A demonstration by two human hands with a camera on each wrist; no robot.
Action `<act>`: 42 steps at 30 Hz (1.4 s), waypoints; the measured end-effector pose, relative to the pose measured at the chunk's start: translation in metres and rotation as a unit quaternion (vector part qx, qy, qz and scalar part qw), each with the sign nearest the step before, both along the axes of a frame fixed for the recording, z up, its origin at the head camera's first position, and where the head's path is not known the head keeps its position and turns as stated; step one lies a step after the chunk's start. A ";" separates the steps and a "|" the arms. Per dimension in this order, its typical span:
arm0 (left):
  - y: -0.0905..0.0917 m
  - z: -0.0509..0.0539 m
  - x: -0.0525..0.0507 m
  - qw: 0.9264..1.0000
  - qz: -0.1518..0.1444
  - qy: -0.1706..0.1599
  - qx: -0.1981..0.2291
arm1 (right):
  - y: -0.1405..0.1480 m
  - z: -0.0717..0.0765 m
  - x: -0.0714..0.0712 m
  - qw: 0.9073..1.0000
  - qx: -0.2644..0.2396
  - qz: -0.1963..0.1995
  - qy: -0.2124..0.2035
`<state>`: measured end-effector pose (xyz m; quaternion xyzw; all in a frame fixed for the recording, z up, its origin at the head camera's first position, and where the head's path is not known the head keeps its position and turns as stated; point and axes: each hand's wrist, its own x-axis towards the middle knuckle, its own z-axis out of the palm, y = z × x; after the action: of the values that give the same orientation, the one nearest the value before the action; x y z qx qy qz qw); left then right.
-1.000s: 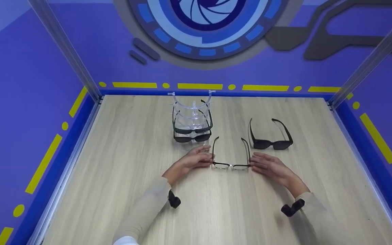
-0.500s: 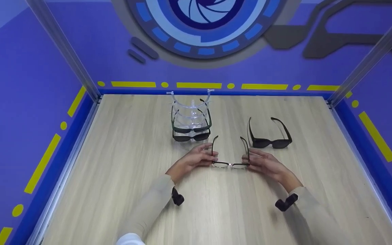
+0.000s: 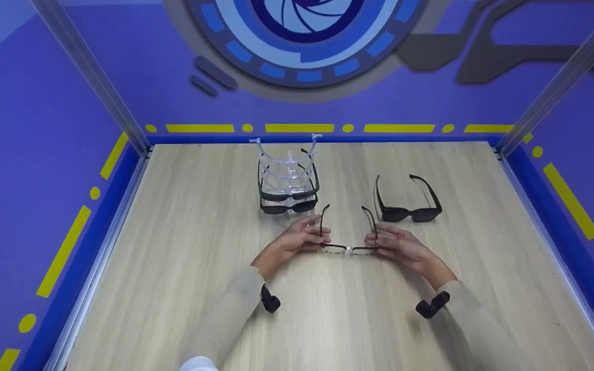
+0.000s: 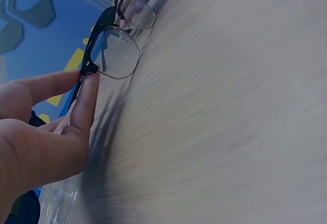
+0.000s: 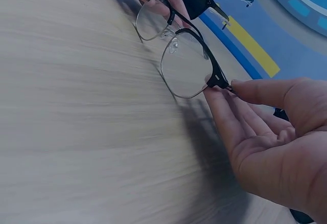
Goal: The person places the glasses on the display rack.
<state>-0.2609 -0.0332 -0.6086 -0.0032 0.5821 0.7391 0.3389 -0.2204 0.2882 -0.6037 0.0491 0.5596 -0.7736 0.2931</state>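
Clear-lens glasses with a dark upper frame (image 3: 334,246) are held between both hands, lenses toward the wearer of the head camera and temples pointing away. My left hand (image 3: 291,242) pinches the left temple near its hinge; in the left wrist view the thumb and fingers (image 4: 84,101) grip that corner. On the other side my right hand (image 3: 408,251) pinches the right temple by the hinge, and the right wrist view shows its fingers (image 5: 227,116) under the frame corner (image 5: 218,78). Thin metal rims edge the lower lenses.
Behind my left hand, a clear stand (image 3: 290,170) carries two pairs of dark glasses (image 3: 304,206). Black sunglasses (image 3: 411,214) with unfolded temples lie on the wooden table (image 3: 199,206) beyond my right hand. Blue-purple panels (image 3: 137,103) border the table at the back and sides.
Both hands have moved inward to the glasses, and their fingers now pinch the temples on either side. The glasses have barely moved.
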 end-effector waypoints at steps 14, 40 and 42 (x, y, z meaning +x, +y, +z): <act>-0.006 0.008 0.012 1.000 -0.025 -0.005 0.012 | 0.004 0.003 0.009 1.000 -0.020 -0.012 0.001; -0.011 0.039 0.029 0.999 -0.008 0.023 0.041 | 0.007 0.039 0.022 0.999 -0.005 0.001 0.049; -0.012 0.042 0.030 0.999 -0.009 0.025 0.042 | 0.008 0.043 0.023 0.999 -0.017 0.000 0.046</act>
<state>-0.2306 -0.0454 -0.5661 0.0343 0.5589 0.7598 0.3304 -0.1977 0.2958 -0.5609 0.0091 0.5595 -0.7844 0.2676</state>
